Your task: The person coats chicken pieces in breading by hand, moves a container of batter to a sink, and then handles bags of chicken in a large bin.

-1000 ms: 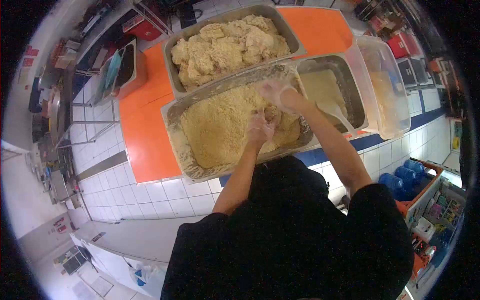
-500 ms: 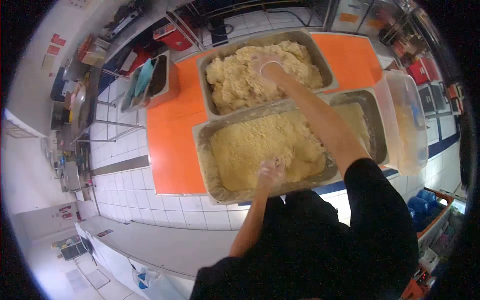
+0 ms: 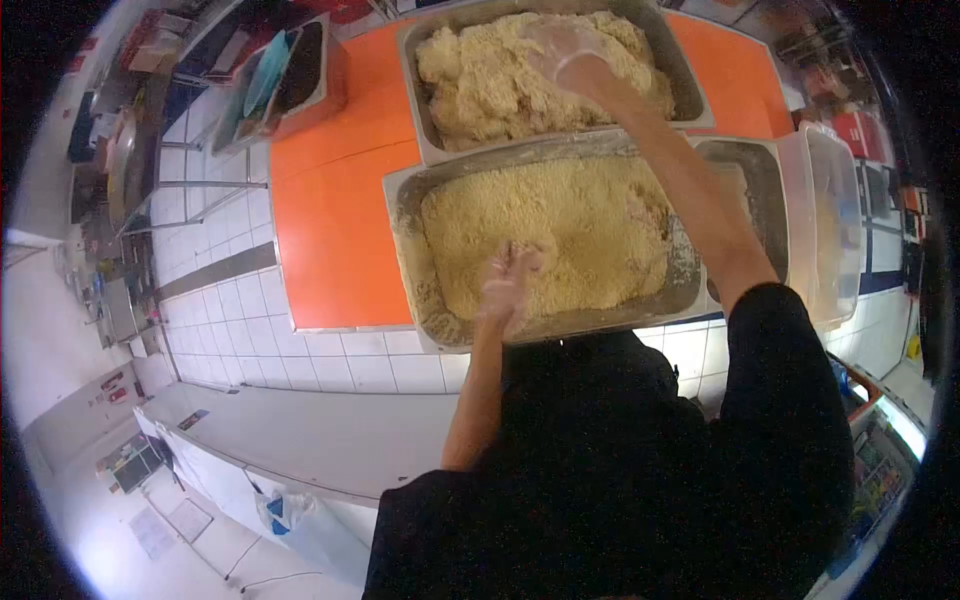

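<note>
So the right hand (image 3: 565, 50), in a thin clear glove, was stretched way out over the far tray (image 3: 415, 95) and sat right on top of the heap of coated pieces (image 3: 480, 80). Its fingers were draped over the pile, but honestly I couldn't tell whether they were clamped on a piece or just lying there. The left hand (image 3: 510, 275) was much closer to the body, down in the near tray (image 3: 400, 235), fingers loosely apart and caked, resting on the crumbs (image 3: 580, 230) with nothing pinched in it. Key bit: the pieces lay straight ahead of the crumbs, one tray further out, and both trays ran long-side across the view, touching edge to edge. That put the right hand on the pieces and the left well short of them. A third tray (image 3: 765, 175) sat just to the right, with a clear plastic tub (image 3: 830, 200) beside it, all on an orange counter (image 3: 330, 200). No brands or labels I could read anywhere; the signs and boxes at the edges were too blurry.
</note>
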A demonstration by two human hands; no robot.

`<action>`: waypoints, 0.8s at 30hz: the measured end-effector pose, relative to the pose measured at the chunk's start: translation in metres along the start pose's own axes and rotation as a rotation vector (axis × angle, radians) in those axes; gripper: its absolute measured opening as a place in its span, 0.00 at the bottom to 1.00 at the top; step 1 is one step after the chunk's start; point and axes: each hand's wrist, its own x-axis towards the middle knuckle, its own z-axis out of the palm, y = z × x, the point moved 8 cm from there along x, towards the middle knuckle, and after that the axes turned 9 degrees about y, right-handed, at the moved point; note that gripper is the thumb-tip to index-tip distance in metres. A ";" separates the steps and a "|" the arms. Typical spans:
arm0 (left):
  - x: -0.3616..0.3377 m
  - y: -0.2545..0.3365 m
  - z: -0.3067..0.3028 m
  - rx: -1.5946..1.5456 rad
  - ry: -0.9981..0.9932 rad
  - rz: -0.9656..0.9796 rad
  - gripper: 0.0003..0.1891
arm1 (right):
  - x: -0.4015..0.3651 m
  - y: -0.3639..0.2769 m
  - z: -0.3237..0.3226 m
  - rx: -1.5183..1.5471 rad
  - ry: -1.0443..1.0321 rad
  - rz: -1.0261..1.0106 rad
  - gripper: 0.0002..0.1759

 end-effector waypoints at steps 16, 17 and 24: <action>0.014 0.033 0.012 -0.177 0.167 -0.203 0.20 | -0.284 0.004 0.092 1.003 -0.296 0.783 0.41; 0.017 0.022 0.011 -0.178 0.167 -0.200 0.20 | -0.287 0.006 0.097 1.003 -0.295 0.780 0.41; 0.061 0.008 -0.025 0.605 0.299 0.136 0.26 | -0.249 0.026 0.089 0.170 -0.159 0.303 0.26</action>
